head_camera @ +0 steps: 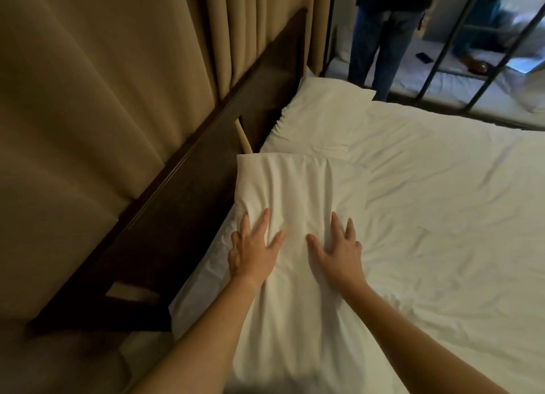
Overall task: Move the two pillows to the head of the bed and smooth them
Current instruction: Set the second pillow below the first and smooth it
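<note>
Two white pillows lie along the dark wooden headboard [206, 146] on the white bed [442, 216]. The near pillow [298, 187] is under both my hands and its cover is creased. My left hand [253, 249] lies flat on its left part, fingers spread. My right hand [336, 249] lies flat on its right part, fingers spread as well. Neither hand grips the fabric. The far pillow [321, 119] lies beyond it at the bed's far corner, touching the near one.
Beige curtains [103, 84] hang behind the headboard. A person in jeans [380, 39] stands past the far side of the bed. Dark metal bars [442, 54] and another white bed with a dark phone [512, 58] are at the top right.
</note>
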Demonstrator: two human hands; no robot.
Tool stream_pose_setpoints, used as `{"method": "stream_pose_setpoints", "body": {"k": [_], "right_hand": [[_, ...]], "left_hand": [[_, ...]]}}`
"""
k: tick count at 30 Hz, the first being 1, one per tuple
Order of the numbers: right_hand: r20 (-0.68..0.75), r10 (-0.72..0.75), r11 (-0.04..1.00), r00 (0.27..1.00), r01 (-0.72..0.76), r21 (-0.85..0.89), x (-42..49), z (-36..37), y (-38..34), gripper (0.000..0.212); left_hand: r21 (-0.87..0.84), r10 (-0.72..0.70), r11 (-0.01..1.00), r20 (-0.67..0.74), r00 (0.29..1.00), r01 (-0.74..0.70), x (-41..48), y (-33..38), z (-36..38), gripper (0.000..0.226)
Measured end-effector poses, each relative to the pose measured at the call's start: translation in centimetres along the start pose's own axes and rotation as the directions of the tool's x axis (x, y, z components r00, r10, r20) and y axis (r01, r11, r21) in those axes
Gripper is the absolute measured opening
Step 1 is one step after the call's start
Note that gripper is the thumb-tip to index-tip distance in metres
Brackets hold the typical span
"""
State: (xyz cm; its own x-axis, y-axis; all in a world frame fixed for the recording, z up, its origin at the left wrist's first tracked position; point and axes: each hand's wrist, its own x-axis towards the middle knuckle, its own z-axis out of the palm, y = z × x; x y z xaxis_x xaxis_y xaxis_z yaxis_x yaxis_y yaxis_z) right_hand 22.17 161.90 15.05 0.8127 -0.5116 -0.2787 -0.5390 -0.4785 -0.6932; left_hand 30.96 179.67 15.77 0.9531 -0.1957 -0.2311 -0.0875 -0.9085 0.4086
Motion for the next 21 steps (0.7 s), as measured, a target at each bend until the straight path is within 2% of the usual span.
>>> {"method": "stream_pose_setpoints", "body": {"k": [10, 21], "right_hand": [[-0.120, 0.182, 0.983, 0.976, -0.177, 0.046, 5.7, 9.3, -2.6, 0.088], [-0.173, 0.314, 0.945, 0.933, -0.291, 0.147, 9.4, 19.6, -4.3, 0.085]], "left_hand": [[-0.064, 0.124, 0.991, 0.129, 0.984, -0.116, 11.9, -7.1, 1.9, 0.074], [-0.002, 0.226, 0.973, 0.210, 0.951, -0.231, 21.2, -14.7, 4.0, 0.078]]}}
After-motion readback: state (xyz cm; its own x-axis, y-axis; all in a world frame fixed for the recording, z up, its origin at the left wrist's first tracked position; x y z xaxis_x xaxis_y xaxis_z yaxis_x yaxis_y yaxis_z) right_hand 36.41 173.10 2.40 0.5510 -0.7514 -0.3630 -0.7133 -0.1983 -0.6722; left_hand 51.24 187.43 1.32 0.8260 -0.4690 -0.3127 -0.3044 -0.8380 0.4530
